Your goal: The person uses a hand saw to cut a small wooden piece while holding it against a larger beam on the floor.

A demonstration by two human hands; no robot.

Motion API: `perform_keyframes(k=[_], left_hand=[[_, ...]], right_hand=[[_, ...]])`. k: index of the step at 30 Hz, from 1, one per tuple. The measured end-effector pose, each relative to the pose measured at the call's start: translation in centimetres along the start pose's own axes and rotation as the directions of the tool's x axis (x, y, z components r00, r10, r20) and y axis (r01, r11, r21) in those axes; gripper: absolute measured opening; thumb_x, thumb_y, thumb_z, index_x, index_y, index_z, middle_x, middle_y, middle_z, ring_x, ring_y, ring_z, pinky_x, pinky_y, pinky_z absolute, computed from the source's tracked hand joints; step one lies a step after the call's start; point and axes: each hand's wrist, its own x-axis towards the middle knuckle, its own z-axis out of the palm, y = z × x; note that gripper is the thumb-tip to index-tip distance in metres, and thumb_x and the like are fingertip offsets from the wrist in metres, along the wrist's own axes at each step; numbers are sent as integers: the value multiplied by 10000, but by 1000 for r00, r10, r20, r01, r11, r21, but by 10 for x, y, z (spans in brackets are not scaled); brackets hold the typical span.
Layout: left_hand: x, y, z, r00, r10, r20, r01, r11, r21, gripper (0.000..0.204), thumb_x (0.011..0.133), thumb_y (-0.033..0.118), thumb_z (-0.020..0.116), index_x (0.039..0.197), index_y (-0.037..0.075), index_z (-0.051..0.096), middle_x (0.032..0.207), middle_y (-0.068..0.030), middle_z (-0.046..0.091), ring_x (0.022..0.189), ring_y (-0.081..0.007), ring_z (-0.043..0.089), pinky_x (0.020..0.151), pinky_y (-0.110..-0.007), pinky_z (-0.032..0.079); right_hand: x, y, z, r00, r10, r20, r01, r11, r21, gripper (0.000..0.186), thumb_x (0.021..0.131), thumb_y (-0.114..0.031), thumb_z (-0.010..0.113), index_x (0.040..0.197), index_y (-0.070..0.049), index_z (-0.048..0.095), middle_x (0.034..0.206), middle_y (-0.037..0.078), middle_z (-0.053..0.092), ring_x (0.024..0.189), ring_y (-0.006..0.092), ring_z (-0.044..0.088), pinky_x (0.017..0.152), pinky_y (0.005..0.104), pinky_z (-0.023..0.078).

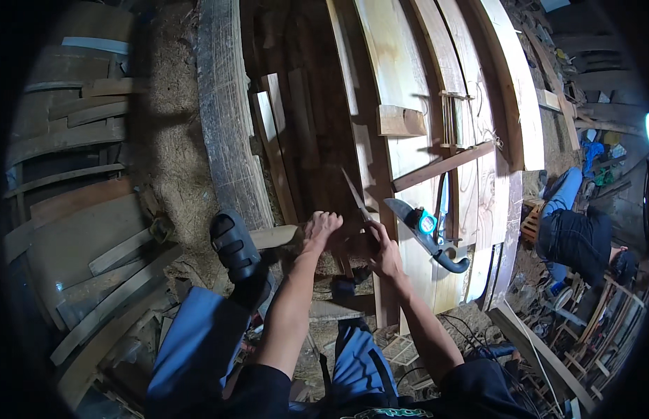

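— The long planks (401, 84) ran off the top edge; I counted four pale ones. A second person (576, 237) crouched at the right, half hidden.

— And the hands?

— Left hand (319, 229) was curled over a stick (272, 237) under one sandal (234, 244). Right hand (382, 253) was fisted round a knife (356, 195), handle hidden. One saw (426, 234) lay beside it.

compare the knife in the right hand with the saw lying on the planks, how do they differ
The knife is gripped in the right hand, blade pointing up and away; the saw lies loose on the pale planks. The knife's blade is slim and pointed; the saw's is broader, with a dark curved handle. Both are hand tools.
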Motion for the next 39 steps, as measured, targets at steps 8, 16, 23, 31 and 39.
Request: perform_keyframes(k=[8, 16, 23, 31, 39], left_hand=[[-6, -1, -9, 967, -200, 160, 252, 846, -471, 813, 594, 695, 696, 1095, 64, 587, 1076, -145, 540, 1119, -340, 465, 955, -455, 421], [13, 1, -45, 1000, -30, -8, 26, 952, -304, 774, 641, 604, 728, 1195, 77, 606, 959, -84, 657, 936, -249, 640, 842, -388, 466], [9, -7, -50, 999, -41, -14, 34, 947, -319, 836, 615, 599, 760, 1234, 71, 572, 885, -81, 670, 817, -261, 674, 754, -391, 494], [20, -7, -70, 998, -41, -57, 26, 970, -242, 725, 659, 575, 751, 1171, 98, 561, 848, -63, 668, 792, -247, 676, 729, -388, 490], [4, 8, -65, 997, 30, -74, -52, 950, -309, 764, 619, 534, 797, 1197, 92, 563, 816, -71, 692, 782, -270, 690, 726, -414, 506]], right_hand=[[-33, -60, -19, 992, 120, -25, -110, 962, 251, 491, 916, -129, 590, 1379, -42, 452, 1196, 256, 618, 1120, 345, 617, 916, 378, 485], [-63, -31, -15, 974, 190, -120, -110, 870, 481, 435, 997, -195, 539, 1365, 23, 457, 1333, 169, 545, 1239, 208, 505, 1022, 318, 406], [-115, -44, -8, 943, 228, -243, -86, 871, 483, 346, 969, -144, 556, 1290, -19, 525, 1155, 200, 656, 1111, 254, 628, 920, 334, 473], [-71, -41, -35, 947, 271, -173, -132, 817, 561, 312, 977, -151, 557, 1232, 28, 562, 1116, 160, 664, 1066, 197, 609, 911, 306, 469], [-105, -47, 2, 890, 301, -343, -150, 902, 404, 321, 952, -204, 578, 1221, -29, 580, 992, 250, 677, 951, 370, 676, 786, 414, 507]])
